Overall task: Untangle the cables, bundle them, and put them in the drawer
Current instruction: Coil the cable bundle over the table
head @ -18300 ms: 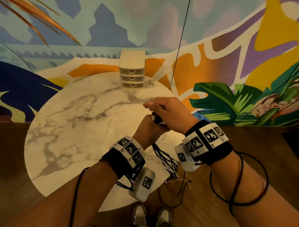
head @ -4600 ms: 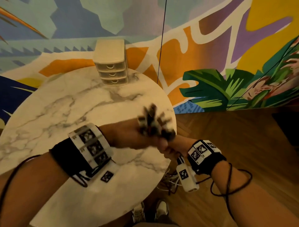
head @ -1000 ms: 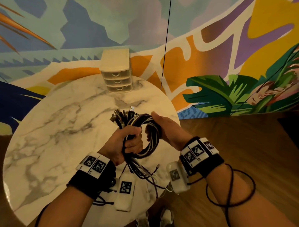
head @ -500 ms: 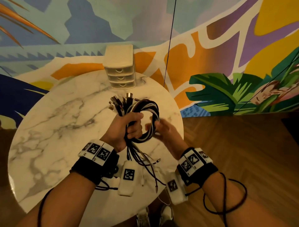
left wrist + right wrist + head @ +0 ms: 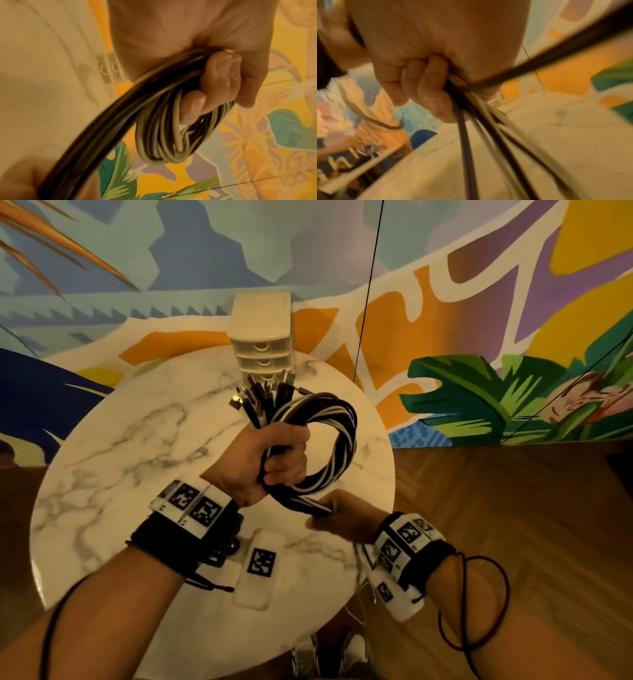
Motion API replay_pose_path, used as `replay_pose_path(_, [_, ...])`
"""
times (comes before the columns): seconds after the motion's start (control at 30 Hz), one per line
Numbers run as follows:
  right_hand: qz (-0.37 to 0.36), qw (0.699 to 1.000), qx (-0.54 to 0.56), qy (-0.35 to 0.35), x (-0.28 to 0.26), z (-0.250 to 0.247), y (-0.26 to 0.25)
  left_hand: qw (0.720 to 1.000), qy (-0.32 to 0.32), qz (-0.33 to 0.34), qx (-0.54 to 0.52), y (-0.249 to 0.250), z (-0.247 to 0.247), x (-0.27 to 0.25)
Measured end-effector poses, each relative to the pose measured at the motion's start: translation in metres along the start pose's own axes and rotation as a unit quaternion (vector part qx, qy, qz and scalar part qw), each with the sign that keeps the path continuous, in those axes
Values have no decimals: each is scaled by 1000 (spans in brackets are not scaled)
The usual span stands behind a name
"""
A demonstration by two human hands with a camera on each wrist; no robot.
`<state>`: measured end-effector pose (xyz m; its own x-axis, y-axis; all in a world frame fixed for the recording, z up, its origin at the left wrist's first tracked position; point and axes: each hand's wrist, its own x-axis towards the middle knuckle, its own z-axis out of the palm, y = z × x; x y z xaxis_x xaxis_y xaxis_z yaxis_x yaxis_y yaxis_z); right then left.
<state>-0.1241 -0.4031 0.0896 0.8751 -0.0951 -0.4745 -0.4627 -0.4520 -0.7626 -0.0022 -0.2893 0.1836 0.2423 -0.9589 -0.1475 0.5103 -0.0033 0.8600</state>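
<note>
A coil of black and white cables hangs above the marble table. My left hand grips the coil in a fist, with several plugs sticking up above it. In the left wrist view the fingers curl round the coil. My right hand holds the loose cable tails just below the coil, near the table's front right edge. The right wrist view shows its fingers closed on the cable strands. A small beige drawer unit with three drawers, all closed, stands at the table's far edge.
A painted mural wall rises behind the table. A thin black cord hangs down in front of it. Wooden floor lies to the right. My shoes show under the table's near edge.
My right hand has dropped from beside the coil to below it and taken hold of the hanging tails. The left hand keeps its grip on the coil.
</note>
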Motion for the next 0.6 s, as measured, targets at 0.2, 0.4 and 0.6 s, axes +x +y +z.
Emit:
replay_pose_path(0.2, [50,993,-103,13,7,-19,28,949,7,-59,309,6,31,-2])
replay_pose_path(0.4, [131,989,-65,24,0,-47,39,895,35,-58,441,-14,34,-8])
replay_pose_path(0.6, [55,979,182,69,-7,-54,23,854,46,-17,518,-31,19,-4])
